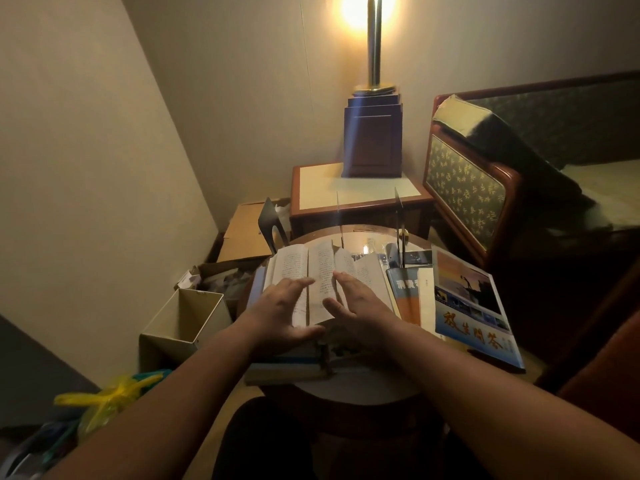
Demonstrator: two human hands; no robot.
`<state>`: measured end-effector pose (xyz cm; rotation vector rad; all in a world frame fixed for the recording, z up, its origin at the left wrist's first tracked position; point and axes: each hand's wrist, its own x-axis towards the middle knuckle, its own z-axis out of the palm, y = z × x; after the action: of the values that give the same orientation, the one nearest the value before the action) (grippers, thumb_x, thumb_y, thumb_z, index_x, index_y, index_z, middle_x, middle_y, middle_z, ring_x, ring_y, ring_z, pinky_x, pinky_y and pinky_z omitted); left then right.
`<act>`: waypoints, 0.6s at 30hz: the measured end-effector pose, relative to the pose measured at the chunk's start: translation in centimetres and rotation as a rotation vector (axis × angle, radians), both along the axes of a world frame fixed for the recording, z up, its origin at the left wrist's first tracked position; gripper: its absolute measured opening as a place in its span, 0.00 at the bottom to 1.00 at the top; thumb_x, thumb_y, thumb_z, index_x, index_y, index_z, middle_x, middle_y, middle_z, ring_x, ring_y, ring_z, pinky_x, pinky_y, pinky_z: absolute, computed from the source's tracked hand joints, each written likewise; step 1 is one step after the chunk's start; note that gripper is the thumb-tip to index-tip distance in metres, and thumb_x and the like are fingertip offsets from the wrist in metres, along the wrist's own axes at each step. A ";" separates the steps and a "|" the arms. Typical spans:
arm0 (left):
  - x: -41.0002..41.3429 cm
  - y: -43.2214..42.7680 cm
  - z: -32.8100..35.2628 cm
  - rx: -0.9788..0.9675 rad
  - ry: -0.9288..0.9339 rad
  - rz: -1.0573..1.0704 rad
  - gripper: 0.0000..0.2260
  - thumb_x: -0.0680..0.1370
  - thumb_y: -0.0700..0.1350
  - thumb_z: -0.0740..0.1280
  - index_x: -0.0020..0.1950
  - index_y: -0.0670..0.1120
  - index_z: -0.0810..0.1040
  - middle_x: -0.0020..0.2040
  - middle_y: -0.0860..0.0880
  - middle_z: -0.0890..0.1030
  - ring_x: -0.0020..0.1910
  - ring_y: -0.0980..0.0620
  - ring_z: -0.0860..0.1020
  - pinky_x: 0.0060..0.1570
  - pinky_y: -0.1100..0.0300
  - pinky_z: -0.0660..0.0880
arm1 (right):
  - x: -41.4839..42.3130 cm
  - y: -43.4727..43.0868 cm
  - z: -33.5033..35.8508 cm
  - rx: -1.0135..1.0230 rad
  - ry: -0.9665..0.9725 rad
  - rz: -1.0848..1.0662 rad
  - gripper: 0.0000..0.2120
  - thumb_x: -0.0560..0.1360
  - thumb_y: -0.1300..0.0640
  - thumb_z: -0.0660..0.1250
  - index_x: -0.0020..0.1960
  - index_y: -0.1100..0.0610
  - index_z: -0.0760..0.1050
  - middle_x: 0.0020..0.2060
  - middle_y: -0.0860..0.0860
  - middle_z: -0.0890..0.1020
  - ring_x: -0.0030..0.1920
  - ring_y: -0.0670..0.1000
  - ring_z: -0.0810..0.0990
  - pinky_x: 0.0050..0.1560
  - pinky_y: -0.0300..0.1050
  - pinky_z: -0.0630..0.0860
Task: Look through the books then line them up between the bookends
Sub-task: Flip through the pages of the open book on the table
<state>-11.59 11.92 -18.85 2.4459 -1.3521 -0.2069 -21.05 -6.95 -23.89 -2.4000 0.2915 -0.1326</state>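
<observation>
Two hands over an open book on the round worktop. Left hand flat on the left page, fingers spread, gripping nothing. Right hand open too, fingers extended, resting on the right pages; a few leaves stand up loose between the hands. Book sits on top of a stack of closed books under the wrists. Right of right hand: blue books and a magazine lying flat, overlapping. Beyond left hand, black bookend upright; beyond right hand, second bookend, thin edge-on. Left of left hand, white open box. Lamp far beyond.
</observation>
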 end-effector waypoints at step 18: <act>1.9 -0.1 1.2 -0.154 -0.522 -0.329 0.12 0.79 0.49 0.65 0.60 0.51 0.80 0.61 0.47 0.81 0.60 0.48 0.78 0.53 0.54 0.79 | 0.4 0.0 0.2 0.031 -0.002 -0.006 0.30 0.82 0.40 0.47 0.82 0.48 0.52 0.81 0.52 0.55 0.80 0.53 0.50 0.77 0.53 0.52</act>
<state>-9.72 11.82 -17.69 2.2165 -1.8999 0.4768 -20.62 -6.93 -23.74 -2.3679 0.2975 -0.1327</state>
